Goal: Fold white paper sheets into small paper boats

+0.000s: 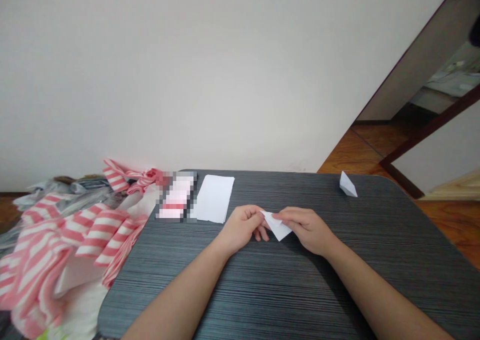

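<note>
Presently, a folded white paper triangle (277, 226) is pinched between the left hand (240, 227) and right hand (305, 228), both closed on it, forearms angled inward above the dark striped table (262, 300). A paper stack (213, 198) lies left of the hands, a small paper fold (348, 185) far right, pink-striped cloth (90, 235) at the table's left edge, and a wood floor (360, 152) beyond.
</note>
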The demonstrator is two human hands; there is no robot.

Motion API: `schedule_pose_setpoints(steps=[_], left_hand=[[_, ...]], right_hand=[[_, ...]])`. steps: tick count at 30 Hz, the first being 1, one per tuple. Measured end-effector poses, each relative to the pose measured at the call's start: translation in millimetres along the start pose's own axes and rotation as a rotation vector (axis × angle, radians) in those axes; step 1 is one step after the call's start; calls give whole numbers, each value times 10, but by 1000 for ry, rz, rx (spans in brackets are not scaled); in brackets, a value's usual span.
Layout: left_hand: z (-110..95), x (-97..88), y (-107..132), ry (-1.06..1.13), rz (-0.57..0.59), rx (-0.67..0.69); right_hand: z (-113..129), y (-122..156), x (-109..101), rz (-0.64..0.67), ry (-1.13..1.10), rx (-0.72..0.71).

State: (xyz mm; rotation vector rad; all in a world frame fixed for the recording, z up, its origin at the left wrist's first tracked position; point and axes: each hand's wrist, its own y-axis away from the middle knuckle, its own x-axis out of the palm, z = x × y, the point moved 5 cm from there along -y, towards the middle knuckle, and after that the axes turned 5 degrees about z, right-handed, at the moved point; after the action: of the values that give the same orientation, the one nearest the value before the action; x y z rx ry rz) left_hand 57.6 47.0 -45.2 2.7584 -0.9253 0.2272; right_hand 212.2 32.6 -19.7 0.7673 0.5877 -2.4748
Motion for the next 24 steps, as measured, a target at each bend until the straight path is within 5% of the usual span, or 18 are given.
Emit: schedule_pose_setpoints(steps=[20,24], left_hand=[[17,3,-12,-34,-43,10],[-6,19,-5,-51,-35,6]], right_hand=[[58,8,7,19,22,-48],[9,21,-11,-39,-6,71]])
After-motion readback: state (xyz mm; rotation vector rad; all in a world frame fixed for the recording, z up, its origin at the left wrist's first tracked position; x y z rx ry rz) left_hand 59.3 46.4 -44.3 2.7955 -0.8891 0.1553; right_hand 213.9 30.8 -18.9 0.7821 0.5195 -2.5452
